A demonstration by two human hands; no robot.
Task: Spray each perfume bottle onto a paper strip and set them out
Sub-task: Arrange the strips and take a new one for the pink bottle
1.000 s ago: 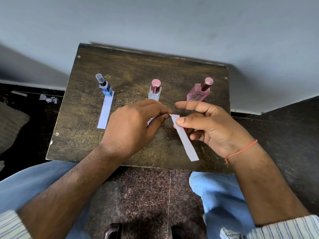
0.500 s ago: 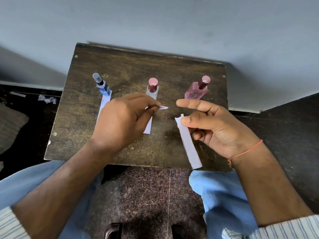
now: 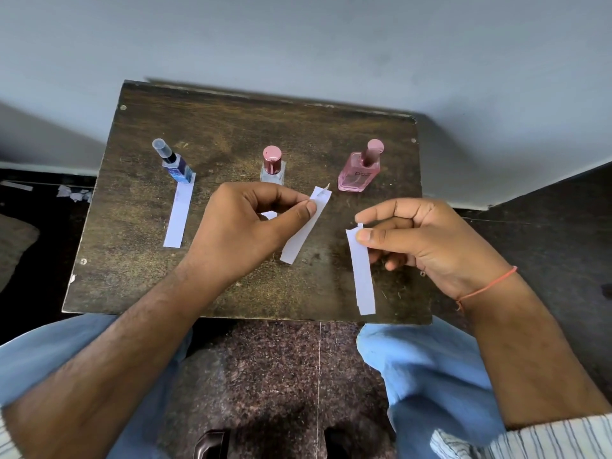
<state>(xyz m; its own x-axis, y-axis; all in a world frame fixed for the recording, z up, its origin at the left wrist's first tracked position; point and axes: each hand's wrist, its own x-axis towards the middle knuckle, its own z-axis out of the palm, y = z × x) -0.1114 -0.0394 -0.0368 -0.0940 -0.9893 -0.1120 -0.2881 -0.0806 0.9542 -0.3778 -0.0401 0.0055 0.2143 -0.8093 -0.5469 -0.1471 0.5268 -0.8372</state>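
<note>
Left grip [image 3: 245,226] pinches strip [image 3: 306,226]; 3 bottles [image 3: 272,167] behind.

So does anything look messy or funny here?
A little. Torn paper scraps lie on the floor left of the table, and the strip pinched in the left hand has a small ragged flap at its top.

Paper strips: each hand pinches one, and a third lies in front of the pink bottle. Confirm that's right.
Not quite. In the head view the third strip lies in front of the blue bottle, not the pink bottle. The left hand and right hand do each pinch a strip.
</note>
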